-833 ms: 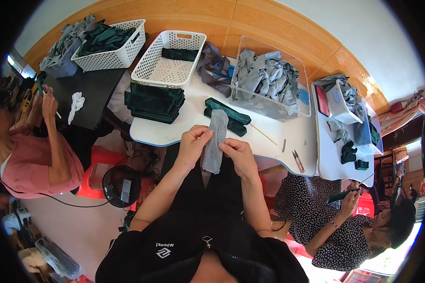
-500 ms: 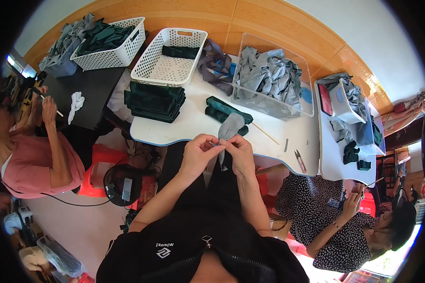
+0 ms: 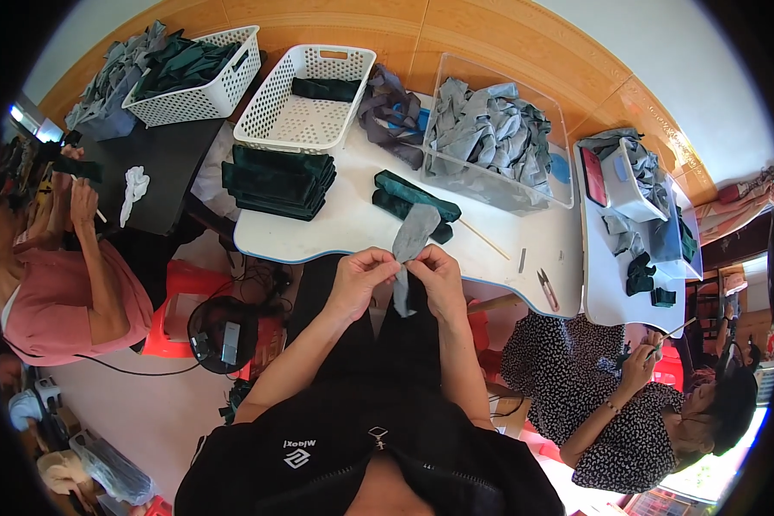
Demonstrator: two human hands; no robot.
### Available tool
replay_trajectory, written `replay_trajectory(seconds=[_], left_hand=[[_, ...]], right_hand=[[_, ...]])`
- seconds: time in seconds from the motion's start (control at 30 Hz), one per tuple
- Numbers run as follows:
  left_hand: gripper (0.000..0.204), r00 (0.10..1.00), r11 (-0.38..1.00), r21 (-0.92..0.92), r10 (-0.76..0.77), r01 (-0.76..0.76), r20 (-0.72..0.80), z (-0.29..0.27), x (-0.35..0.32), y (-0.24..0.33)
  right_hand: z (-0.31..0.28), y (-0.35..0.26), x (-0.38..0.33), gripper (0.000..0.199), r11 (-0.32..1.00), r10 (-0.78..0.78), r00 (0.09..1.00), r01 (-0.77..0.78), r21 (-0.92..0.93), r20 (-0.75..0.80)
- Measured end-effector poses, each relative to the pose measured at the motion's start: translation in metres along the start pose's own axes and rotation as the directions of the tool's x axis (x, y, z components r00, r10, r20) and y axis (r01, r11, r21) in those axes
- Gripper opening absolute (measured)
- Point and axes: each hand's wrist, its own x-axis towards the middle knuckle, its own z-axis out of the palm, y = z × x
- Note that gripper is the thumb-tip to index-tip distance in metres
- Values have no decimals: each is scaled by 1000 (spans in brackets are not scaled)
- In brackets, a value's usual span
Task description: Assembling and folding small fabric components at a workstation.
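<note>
A narrow grey fabric piece (image 3: 415, 230) is held upright between my two hands, over my lap at the table's near edge. My left hand (image 3: 363, 279) pinches its middle from the left. From the right, my right hand (image 3: 436, 279) pinches it at the same height. The upper part fans out above the fingers, and a tail hangs below them. Just beyond lie dark green velvety pieces (image 3: 417, 195), rolled or folded, with a thin wooden stick (image 3: 484, 239) beside them. Farther left on the table is a stack of folded dark green fabric (image 3: 277, 182).
A white basket (image 3: 248, 129) and a clear bin (image 3: 562, 185) of grey pieces stand at the back of the white table (image 3: 353, 225). Snips (image 3: 548, 290) lie near the right edge. A person in pink (image 3: 69, 297) sits left; another in a patterned dress (image 3: 636, 430) sits right.
The grey piece now stands straighter and shows more length between my fingers, which have parted slightly. At left, the other person's hands now have a dark green piece on the stick.
</note>
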Motion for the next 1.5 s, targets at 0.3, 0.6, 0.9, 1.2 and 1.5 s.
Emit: replay_trajectory(seconds=[0.3, 0.6, 0.9, 1.2, 1.5], left_hand=[[20, 992, 996, -43, -81, 77, -96, -10, 7, -5], [30, 982, 962, -208, -187, 175, -37, 2, 3, 6], [36, 953, 937, -177, -302, 302, 29, 0, -12, -1], [34, 951, 922, -240, -308, 304, 22, -4, -27, -14], [45, 974, 965, -160, -220, 208, -61, -2, -39, -38]], right_hand=[[19, 24, 1, 28, 906, -338, 935, 291, -308, -110], [31, 45, -8, 27, 989, -46, 990, 26, -147, -130], [37, 55, -13, 38, 912, -344, 929, 296, -283, -136], [41, 73, -18, 29, 983, -181, 952, 164, -86, -246], [39, 82, -32, 26, 955, -270, 917, 215, -206, -293]])
